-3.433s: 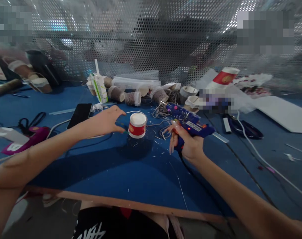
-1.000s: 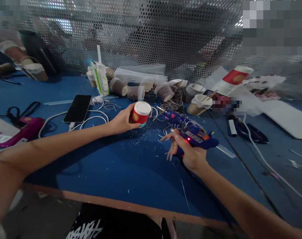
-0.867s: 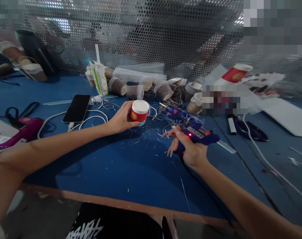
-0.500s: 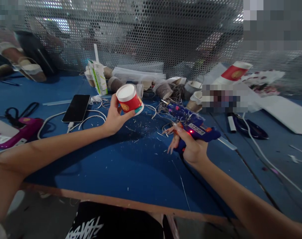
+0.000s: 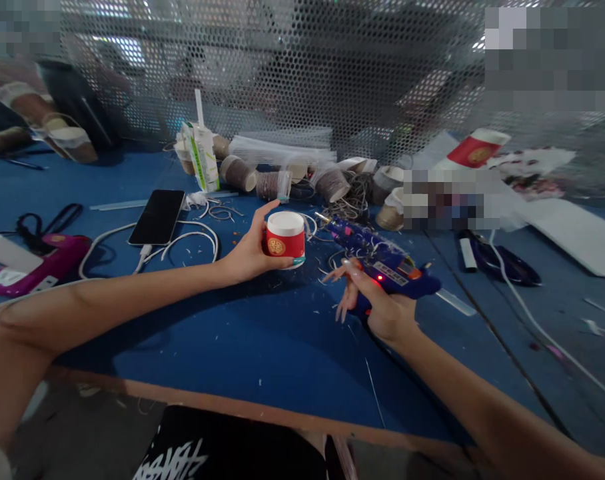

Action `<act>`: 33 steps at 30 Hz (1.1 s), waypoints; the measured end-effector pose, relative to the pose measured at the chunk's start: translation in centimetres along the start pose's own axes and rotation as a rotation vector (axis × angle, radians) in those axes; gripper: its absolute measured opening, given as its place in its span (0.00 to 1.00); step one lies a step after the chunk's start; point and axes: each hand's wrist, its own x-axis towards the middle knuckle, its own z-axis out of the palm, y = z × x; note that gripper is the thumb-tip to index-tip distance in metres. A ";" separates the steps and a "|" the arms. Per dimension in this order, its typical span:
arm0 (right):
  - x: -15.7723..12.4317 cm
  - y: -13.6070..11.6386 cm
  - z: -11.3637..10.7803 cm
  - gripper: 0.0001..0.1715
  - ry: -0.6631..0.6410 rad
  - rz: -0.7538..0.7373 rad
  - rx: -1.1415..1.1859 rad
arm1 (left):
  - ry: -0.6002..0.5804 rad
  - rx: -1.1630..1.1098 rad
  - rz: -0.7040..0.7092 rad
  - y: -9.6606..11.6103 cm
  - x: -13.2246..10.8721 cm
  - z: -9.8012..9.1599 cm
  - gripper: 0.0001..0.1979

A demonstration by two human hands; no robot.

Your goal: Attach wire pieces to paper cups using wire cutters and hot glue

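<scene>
My left hand (image 5: 250, 250) is wrapped round a small red paper cup (image 5: 285, 239) that stands upside down, white base up, just above the blue table (image 5: 242, 340). To its right, my right hand (image 5: 377, 303) grips a blue hot glue gun (image 5: 382, 263); its nozzle points left toward the cup and a red light glows on its side. Some of the right hand's long-nailed fingers stick out below the gun.
A black phone (image 5: 157, 217) with a white cable lies left of the cup. A pink glue gun (image 5: 37, 270) sits at far left. Twine-wrapped cups (image 5: 327, 183), a drink carton (image 5: 202, 160) and loose string crowd the back. Scissors (image 5: 502, 263) lie right. A perforated metal screen (image 5: 302, 73) closes the far side.
My left hand lifted and tilted the red cup half a second ago, then brought it back down, upright, nearer the glue gun. My right hand kept the glue gun nearly still.
</scene>
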 end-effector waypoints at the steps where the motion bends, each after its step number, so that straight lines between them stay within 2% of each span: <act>1: -0.1 -0.1 0.0 0.29 -0.006 -0.001 -0.008 | 0.007 0.009 0.000 0.0 0.0 0.0 0.47; 12: -0.5 -1.0 0.4 0.32 -0.075 0.098 0.010 | -0.019 -0.022 0.033 -0.4 0.4 -0.1 0.39; 26: -0.2 -1.1 0.6 0.32 -0.085 0.120 -0.062 | -0.050 0.030 0.066 -0.2 0.4 -0.3 0.37; 33: -0.1 -1.8 0.9 0.31 -0.104 0.145 -0.003 | -0.052 0.017 0.063 -0.3 0.4 -0.4 0.36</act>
